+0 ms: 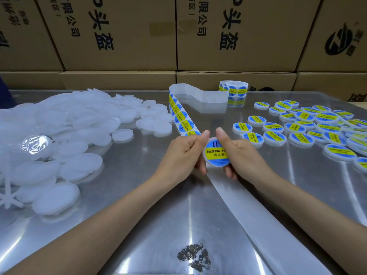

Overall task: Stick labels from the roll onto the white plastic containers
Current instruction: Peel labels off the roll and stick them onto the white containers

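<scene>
Both hands hold one round white container (215,155) above the middle of the metal table (139,225); a blue and yellow label covers its top. My left hand (183,153) grips its left rim, thumb on the upper edge. My right hand (236,153) grips the right side, thumb pressing on the label. The label strip (181,117) runs from just behind the hands to the roll (236,89) at the back. Bare backing tape (258,219) trails toward the near right.
A large heap of unlabelled white containers (59,135) covers the left of the table. Several labelled containers (309,128) lie spread on the right. Cardboard boxes (178,36) wall off the back. A dark worn patch (194,257) marks the near table surface.
</scene>
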The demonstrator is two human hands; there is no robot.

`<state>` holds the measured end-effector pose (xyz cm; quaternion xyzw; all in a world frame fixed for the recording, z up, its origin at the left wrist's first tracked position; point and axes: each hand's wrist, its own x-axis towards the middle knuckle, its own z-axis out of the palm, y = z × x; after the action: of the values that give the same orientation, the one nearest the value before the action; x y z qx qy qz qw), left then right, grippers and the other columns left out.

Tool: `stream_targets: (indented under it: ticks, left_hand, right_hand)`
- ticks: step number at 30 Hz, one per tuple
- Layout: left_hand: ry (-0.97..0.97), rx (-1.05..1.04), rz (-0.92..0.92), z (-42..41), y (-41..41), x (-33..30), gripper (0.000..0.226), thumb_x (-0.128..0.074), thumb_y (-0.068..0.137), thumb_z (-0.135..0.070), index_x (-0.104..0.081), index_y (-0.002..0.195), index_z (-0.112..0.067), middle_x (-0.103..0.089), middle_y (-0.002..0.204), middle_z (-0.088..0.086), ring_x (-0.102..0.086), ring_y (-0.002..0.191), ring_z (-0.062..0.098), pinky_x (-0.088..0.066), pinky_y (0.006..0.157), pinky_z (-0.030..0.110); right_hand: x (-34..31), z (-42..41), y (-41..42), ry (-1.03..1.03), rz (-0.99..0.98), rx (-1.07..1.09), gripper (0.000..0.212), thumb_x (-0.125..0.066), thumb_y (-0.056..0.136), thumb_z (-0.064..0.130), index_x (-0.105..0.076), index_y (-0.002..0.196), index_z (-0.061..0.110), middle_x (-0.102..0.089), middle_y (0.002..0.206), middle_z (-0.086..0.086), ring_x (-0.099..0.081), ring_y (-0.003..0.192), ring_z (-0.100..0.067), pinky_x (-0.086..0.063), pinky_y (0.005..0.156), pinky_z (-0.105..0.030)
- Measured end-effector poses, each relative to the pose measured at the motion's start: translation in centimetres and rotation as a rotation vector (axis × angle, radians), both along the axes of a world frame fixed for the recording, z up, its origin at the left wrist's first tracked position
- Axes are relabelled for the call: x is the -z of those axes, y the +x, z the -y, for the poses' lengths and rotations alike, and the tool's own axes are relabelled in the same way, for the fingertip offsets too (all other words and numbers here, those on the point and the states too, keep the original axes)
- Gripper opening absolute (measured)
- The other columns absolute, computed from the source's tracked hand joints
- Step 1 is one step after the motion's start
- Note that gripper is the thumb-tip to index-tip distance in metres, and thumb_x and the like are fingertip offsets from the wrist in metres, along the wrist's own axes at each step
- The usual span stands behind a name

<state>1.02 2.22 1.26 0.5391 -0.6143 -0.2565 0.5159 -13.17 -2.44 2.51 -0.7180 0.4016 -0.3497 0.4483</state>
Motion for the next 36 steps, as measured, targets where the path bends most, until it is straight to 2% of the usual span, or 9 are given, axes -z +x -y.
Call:
stream_targets:
  ticks: [6, 10, 15, 20, 23, 26, 28, 31, 36]
  left_hand:
    - [-0.003, -0.058, 0.109, 0.5, 0.6, 0.2, 0.041, -0.044, 0.099, -0.038, -0.068, 0.076, -0.014, -0.067, 0.058, 0.005, -0.061, 0.051, 0.012, -0.051, 0.062, 0.032]
    - [0.119, -0.108, 0.132, 0.7, 1.7, 0.3, 0.042, -0.044, 0.098, -0.04, -0.071, 0.078, -0.015, -0.071, 0.065, -0.003, -0.066, 0.059, 0.01, -0.052, 0.064, 0.03]
    - [0.046, -0.455, 0.729, 0.8, 5.4, -0.3, 0.034, -0.042, 0.095, -0.047, -0.065, 0.108, -0.024, -0.065, 0.11, -0.003, -0.057, 0.104, 0.02, -0.047, 0.083, 0.037]
    - [0.428, -0.678, 0.945, 0.7, 8.9, 0.5, 0.066, -0.035, 0.093, -0.058, -0.042, 0.131, -0.004, -0.042, 0.138, 0.019, -0.035, 0.13, 0.033, -0.035, 0.102, 0.042]
    - [0.535, -0.717, 0.9, 0.6, 9.4, 0.6, 0.071, -0.031, 0.092, -0.062, -0.044, 0.129, -0.002, -0.045, 0.135, 0.02, -0.038, 0.127, 0.034, -0.034, 0.103, 0.042]
    - [0.417, -0.708, 0.974, 0.6, 9.0, 0.2, 0.052, -0.038, 0.094, -0.052, -0.053, 0.11, -0.005, -0.056, 0.12, 0.014, -0.049, 0.115, 0.031, -0.04, 0.094, 0.041]
    - [0.319, -0.664, 0.996, 0.5, 8.4, -0.1, 0.037, -0.043, 0.094, -0.043, -0.056, 0.097, -0.008, -0.059, 0.11, 0.012, -0.053, 0.105, 0.03, -0.04, 0.087, 0.038]
    - [0.223, -0.592, 0.993, 0.6, 7.5, -0.1, 0.029, -0.046, 0.094, -0.034, -0.061, 0.094, -0.01, -0.06, 0.104, 0.008, -0.056, 0.096, 0.03, -0.038, 0.083, 0.035]
    - [0.144, -0.496, 0.8, 0.6, 6.8, -0.1, 0.018, -0.057, 0.089, -0.036, -0.063, 0.091, -0.019, -0.062, 0.102, -0.001, -0.055, 0.094, 0.021, -0.041, 0.075, 0.031]
  right_hand:
    - [0.1, 0.3, 0.1, 0.0, 0.013, 0.009, 0.065, -0.03, 0.098, 0.049, -0.06, 0.054, 0.011, -0.049, 0.035, -0.001, -0.042, 0.03, -0.009, -0.034, 0.035, -0.013]
    - [0.4, 0.8, 0.2, -0.054, 0.036, -0.026, 0.037, -0.051, 0.095, 0.036, -0.061, 0.071, 0.01, -0.058, 0.051, 0.007, -0.046, 0.036, -0.001, -0.037, 0.037, -0.014]
    - [1.2, 3.2, -1.2, -0.179, -0.116, 0.188, 0.022, -0.053, 0.093, 0.033, -0.061, 0.083, 0.015, -0.063, 0.069, -0.001, -0.049, 0.04, -0.007, -0.042, 0.052, -0.026]
    - [1.6, 4.3, -2.7, -0.345, -0.499, 0.319, 0.03, -0.056, 0.091, 0.034, -0.057, 0.118, 0.02, -0.059, 0.109, 0.003, -0.057, 0.098, -0.019, -0.043, 0.081, -0.033]
    - [1.2, 3.8, -2.6, -0.495, -0.551, 0.322, 0.023, -0.056, 0.091, 0.031, -0.061, 0.111, 0.022, -0.057, 0.119, 0.001, -0.052, 0.108, -0.022, -0.042, 0.082, -0.035]
    - [0.9, 3.1, -2.2, -0.578, -0.608, 0.249, 0.009, -0.054, 0.091, 0.029, -0.063, 0.089, 0.029, -0.062, 0.093, 0.008, -0.054, 0.088, -0.017, -0.039, 0.067, -0.031]
    - [1.0, 3.1, -2.1, -0.594, -0.689, 0.228, 0.017, -0.05, 0.093, 0.029, -0.066, 0.096, 0.026, -0.063, 0.099, 0.004, -0.055, 0.091, -0.019, -0.039, 0.066, -0.031]
    - [1.3, 3.8, -2.2, -0.549, -0.856, 0.293, 0.032, -0.037, 0.097, 0.035, -0.062, 0.107, 0.017, -0.064, 0.112, -0.007, -0.054, 0.107, -0.029, -0.043, 0.084, -0.039]
    - [2.4, 5.1, -3.5, -0.374, -1.056, 0.383, 0.06, -0.022, 0.098, 0.051, -0.031, 0.143, 0.014, -0.021, 0.156, -0.007, -0.011, 0.144, -0.027, -0.005, 0.114, -0.05]
